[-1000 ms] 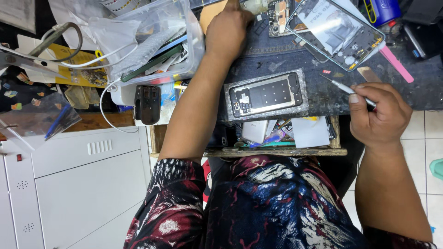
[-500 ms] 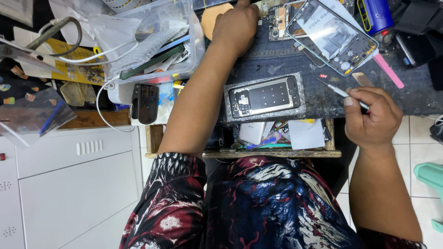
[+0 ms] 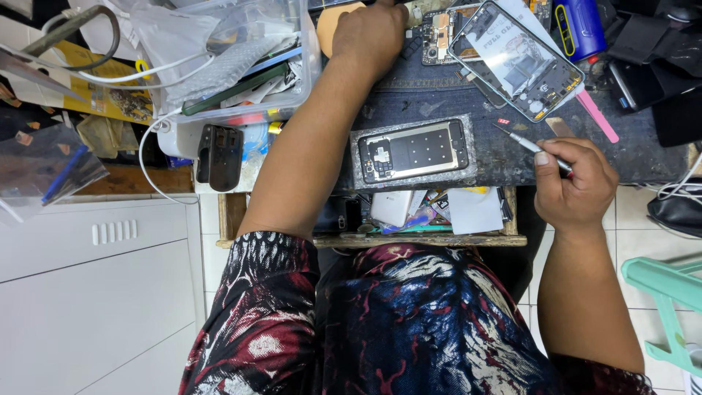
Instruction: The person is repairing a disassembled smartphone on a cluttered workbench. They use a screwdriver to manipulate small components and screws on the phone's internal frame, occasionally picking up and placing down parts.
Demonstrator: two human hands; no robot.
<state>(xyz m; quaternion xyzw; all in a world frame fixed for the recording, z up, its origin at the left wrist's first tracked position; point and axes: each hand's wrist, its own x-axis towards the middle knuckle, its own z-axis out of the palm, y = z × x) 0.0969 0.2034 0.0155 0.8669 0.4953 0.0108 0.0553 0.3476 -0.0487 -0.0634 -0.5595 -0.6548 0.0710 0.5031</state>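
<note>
**Two hands over an opened phone on a cluttered counter**

The right hand [image 3: 574,183] has its fingers [image 3: 545,159] curled tight around a thin metal tool [image 3: 528,142], thumb pressed along the shaft. The tool's tip points left and up, ending just short of a small red chip [image 3: 503,121] on the dark mat [image 3: 439,99]. The hand rests near the counter's right front edge.

The left hand [image 3: 369,33] reaches to the far edge of the counter, fingers bent down; their tips are cut off by the top of the frame, so I cannot tell whether they grip anything. It lies beside a circuit board [image 3: 437,33] and partly covers a tan round pad [image 3: 335,22].

Between the two hands, close to the front edge, lies the phone [image 3: 413,152], back cover off, flat, its long side running left to right, with a pale grey rim around it. Farther back and to the right a clear phone frame [image 3: 515,58] lies tilted on the mat, a pink pry stick [image 3: 598,117] just beyond its lower right corner and a blue box [image 3: 578,28] at the back edge.

At the left end of the counter stands a clear plastic bin [image 3: 241,66] stuffed with bags and cables; a black case [image 3: 219,155] lies in front of it. Below the front edge, an open drawer [image 3: 439,238] holds papers and small parts. A mint-green stool [image 3: 665,292] stands on the tiled floor to the right.
</note>
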